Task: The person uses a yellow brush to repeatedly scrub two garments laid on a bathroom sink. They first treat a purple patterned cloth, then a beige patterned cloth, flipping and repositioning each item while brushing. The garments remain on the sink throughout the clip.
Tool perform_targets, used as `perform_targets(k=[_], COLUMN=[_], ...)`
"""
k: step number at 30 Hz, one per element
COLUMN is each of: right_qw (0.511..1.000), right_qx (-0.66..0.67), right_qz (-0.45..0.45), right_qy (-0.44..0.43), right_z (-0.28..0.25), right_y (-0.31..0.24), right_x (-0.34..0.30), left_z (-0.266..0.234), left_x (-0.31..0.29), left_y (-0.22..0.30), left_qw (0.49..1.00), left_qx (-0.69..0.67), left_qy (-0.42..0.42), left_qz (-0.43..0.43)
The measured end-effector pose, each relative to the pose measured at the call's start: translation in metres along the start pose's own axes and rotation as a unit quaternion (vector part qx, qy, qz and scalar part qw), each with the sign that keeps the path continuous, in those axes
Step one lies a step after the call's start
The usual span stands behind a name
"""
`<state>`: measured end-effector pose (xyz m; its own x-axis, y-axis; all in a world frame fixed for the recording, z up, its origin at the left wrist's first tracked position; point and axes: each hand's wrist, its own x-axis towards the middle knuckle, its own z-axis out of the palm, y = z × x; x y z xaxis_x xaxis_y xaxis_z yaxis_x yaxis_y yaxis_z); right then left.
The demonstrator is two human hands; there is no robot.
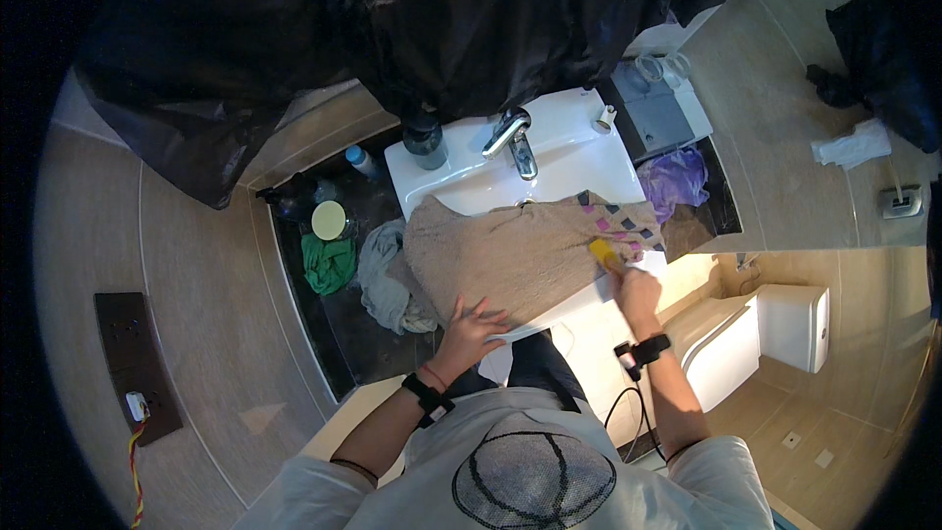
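A beige towel (500, 255) with a border of pink and dark diamond shapes lies spread over the front of the white sink (574, 182). Its near edge hangs at the sink's front rim. My left hand (474, 336) rests with spread fingers on the towel's near edge. At the patterned right end, my right hand (636, 292) is closed on a small yellow block (601, 252). The block sits against the cloth; whether it is soap or a brush I cannot tell. The sink's bowl is mostly hidden under the towel.
A chrome faucet (512, 140) stands behind the towel, beside a dark bottle (425, 144). Left on the black counter are a grey cloth (381, 280), a green cloth (329, 263) and a round-lidded jar (330, 220). A purple cloth (674, 182) lies right; a toilet (721, 344) stands beyond.
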<state>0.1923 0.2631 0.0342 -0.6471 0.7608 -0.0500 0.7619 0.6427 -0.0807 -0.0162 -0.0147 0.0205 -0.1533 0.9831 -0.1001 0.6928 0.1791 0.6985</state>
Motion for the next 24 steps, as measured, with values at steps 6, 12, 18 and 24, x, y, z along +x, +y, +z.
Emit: perform_targets(k=[6, 12, 18, 24], right_qw=[0.981, 0.999, 0.999, 0.990], right_qx=[0.107, 0.031, 0.004, -0.023], right_qz=[-0.124, 0.018, 0.016, 0.023], right_qy=[-0.106, 0.026, -0.038, -0.137], right_z=[0.021, -0.014, -0.028, -0.064], right_y=[-0.083, 0.017, -0.002, -0.004], right_x=[-0.033, 0.012, -0.006, -0.020], left_z=[-0.003, -0.009, 0.015, 0.023], left_x=[0.005, 0.013, 0.049, 0.007], left_y=[-0.009, -0.001, 0.006, 0.016], left_qw=[0.997, 0.995, 0.990, 0.987], left_qx=[-0.069, -0.058, 0.123, 0.161], left_qy=[-0.029, -0.046, 0.012, -0.004], left_qz=[-0.023, -0.062, -0.065, 0.018])
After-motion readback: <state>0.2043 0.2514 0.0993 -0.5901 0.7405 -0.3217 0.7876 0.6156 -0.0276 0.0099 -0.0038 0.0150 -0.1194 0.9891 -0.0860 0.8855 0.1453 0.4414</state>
